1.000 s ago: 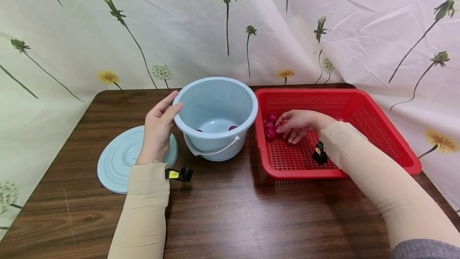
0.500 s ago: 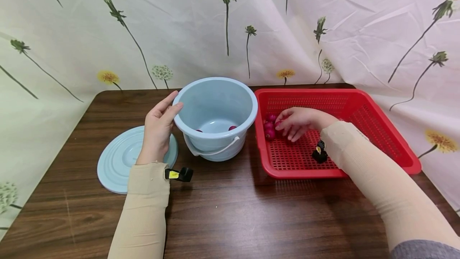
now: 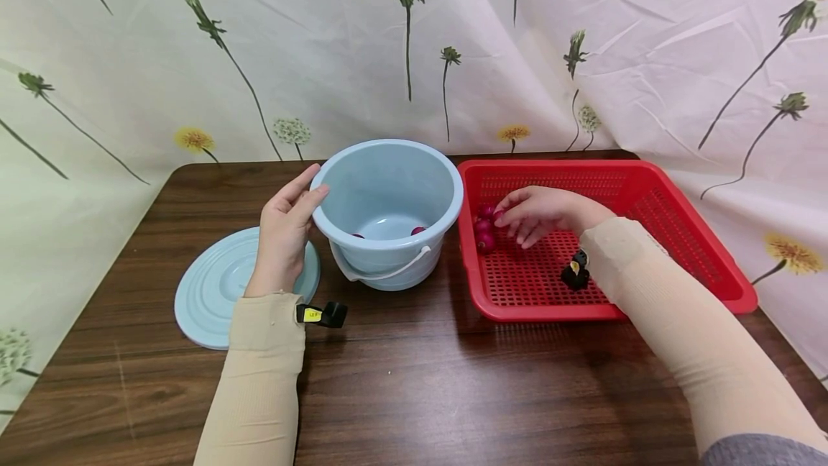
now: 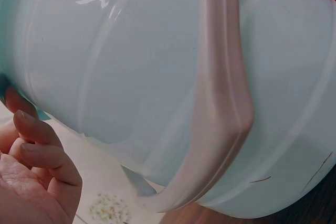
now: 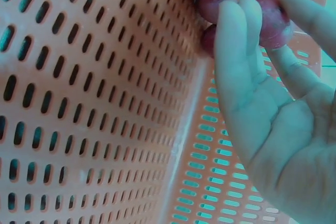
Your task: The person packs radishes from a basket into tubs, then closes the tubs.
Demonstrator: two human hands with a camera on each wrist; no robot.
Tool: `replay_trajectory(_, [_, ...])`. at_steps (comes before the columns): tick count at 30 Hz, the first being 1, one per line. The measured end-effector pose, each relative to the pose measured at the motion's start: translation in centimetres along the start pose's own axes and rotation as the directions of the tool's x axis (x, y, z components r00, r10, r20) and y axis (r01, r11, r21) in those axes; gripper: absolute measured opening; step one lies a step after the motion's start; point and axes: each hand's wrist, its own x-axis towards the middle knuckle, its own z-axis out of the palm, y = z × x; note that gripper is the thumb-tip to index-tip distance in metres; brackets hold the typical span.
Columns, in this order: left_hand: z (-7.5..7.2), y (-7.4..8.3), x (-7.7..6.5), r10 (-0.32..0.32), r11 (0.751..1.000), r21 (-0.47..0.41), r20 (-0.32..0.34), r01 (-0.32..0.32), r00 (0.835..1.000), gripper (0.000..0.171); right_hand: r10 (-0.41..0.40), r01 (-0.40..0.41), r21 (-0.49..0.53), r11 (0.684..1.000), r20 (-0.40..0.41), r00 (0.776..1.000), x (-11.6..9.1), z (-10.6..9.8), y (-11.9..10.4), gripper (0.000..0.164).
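While twelve o'clock points straight ahead of you, the dark wood-grain bench (image 3: 401,380) lies nearest, with your beige left sleeve (image 3: 259,380) and beige right sleeve (image 3: 686,344) reaching over it, a small black device (image 3: 333,313) strapped at the left wrist. Toward eleven o'clock a pale blue lid (image 3: 213,286) lies flat on the bench, partly hidden behind your left wrist. Beyond it, your left hand (image 3: 282,234) holds the rim of the pale blue bucket (image 3: 382,244) at twelve o'clock, thumb over the edge. That bucket stands upright, its pale handle (image 3: 391,273) hanging down at the side facing you; two small bulbs (image 3: 418,229) show partly at its bottom. Toward one o'clock, close beside the bucket, sits a red slotted basket (image 3: 550,313); whether the two touch, you cannot tell. Your right hand (image 3: 543,213) is inside it, its grip narrow, pinching a single magenta bulb (image 5: 275,23) between thumb and fingers near the basket's nine o'clock wall. More bulbs (image 3: 485,241) cluster along that wall, just beside the held one. Farthest off, a white cloth (image 3: 323,56) printed with dandelions spans ten to two o'clock.
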Motion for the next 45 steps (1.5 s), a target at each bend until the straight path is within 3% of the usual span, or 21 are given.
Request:
replay_trajectory(10, [0.1,0.0,0.0,-0.002,1.000,0.004,-0.006,0.002,1.000,0.052,-0.050,0.051,0.018,0.999,-0.053,0.997,-1.0,-0.4,-0.7,0.044])
replay_trajectory(20, [0.0,0.0,0.0,-0.001,1.000,0.004,-0.004,0.001,1.000,0.052,-0.106,0.116,0.100,0.988,-0.099,0.989,-1.4,-0.6,-1.0,0.029])
replay_trajectory(32, [0.0,-0.1,-0.1,-0.004,1.000,0.001,-0.006,0.004,1.000,0.053,-0.170,0.191,0.146,0.971,-0.145,0.975,-1.9,-0.7,-1.8,0.023])
replay_trajectory(45, [0.1,0.0,0.0,-0.001,1.000,0.000,-0.008,0.001,1.000,0.053,-0.240,0.262,0.148,0.954,-0.151,0.959,-2.5,0.1,-3.4,0.018])
